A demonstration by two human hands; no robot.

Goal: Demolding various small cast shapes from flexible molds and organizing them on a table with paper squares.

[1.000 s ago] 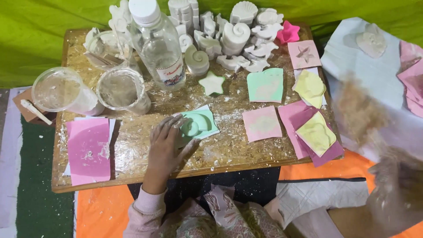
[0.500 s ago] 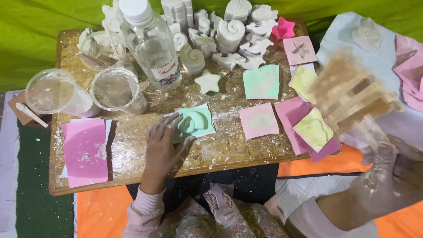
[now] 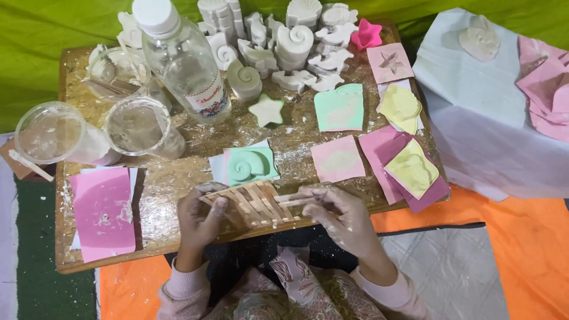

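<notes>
Wooden table [image 3: 178, 237], plaster-dusted, stands before a green backdrop [image 3: 35, 35].

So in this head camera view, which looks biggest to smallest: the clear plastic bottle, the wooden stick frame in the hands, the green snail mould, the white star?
1. Clear plastic bottle, though nearness to the camera enlarges it.
2. Wooden stick frame.
3. Green snail mould.
4. White star.

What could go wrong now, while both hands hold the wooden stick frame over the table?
The frame of flat wooden sticks is held only by fingertips of the left hand and right hand, so it might bend or slip. It hovers close to the green shell-shaped mould and could knock it.
</notes>
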